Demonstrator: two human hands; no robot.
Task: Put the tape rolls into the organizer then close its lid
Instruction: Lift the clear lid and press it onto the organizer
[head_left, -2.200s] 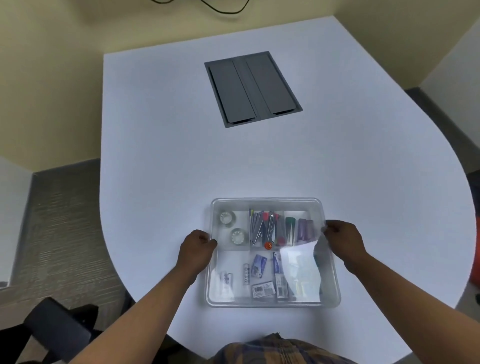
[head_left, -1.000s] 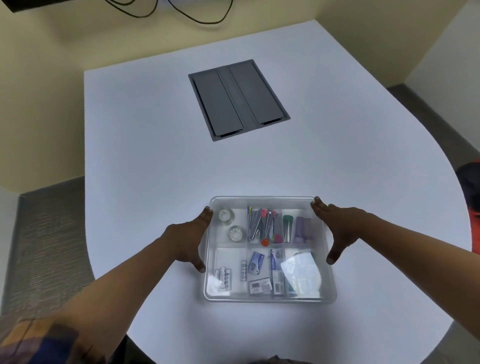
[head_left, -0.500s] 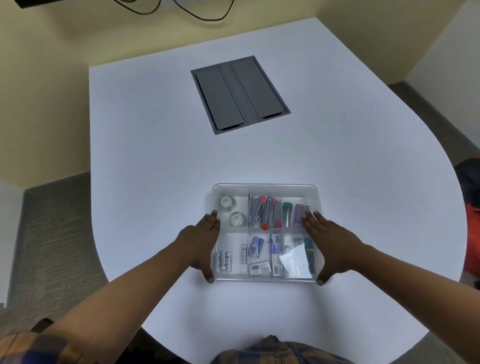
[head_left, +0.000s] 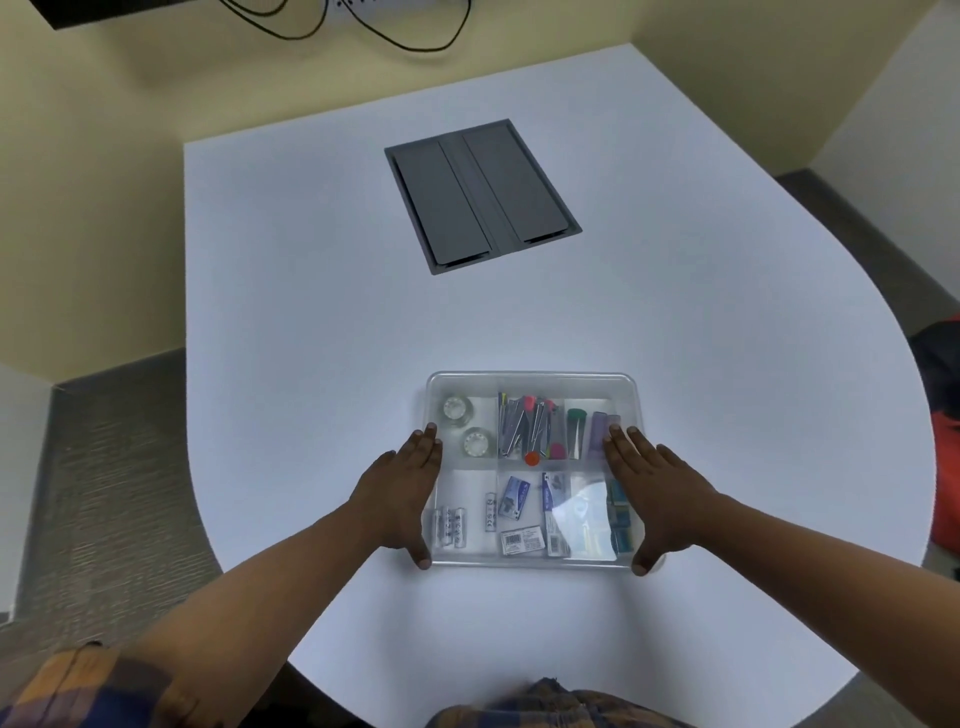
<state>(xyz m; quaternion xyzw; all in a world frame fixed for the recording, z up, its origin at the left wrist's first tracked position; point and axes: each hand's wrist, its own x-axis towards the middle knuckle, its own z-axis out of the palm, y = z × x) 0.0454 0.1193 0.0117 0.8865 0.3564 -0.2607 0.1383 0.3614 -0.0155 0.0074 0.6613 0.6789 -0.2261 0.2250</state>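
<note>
The clear plastic organizer (head_left: 530, 379) sits on the white table near me, its transparent lid lying flat over it. Two clear tape rolls (head_left: 457, 410) (head_left: 479, 442) lie in its far left compartment. My left hand (head_left: 402, 493) rests flat on the lid's left edge, fingers spread, thumb at the near left corner. Flat along the right edge lies my right hand (head_left: 652, 493), thumb by the near right corner. Neither hand grips anything.
Other compartments hold pens and clips (head_left: 527, 428), batteries (head_left: 452, 527) and small packets (head_left: 514, 498). A grey cable hatch (head_left: 480, 195) is set into the table further back. The table's curved edge (head_left: 249, 577) runs close on the left and near side.
The lid, earlier held up by both hands, now lies flat on the organizer. My hands slid from its far corners toward me along the side edges and press down flat.
</note>
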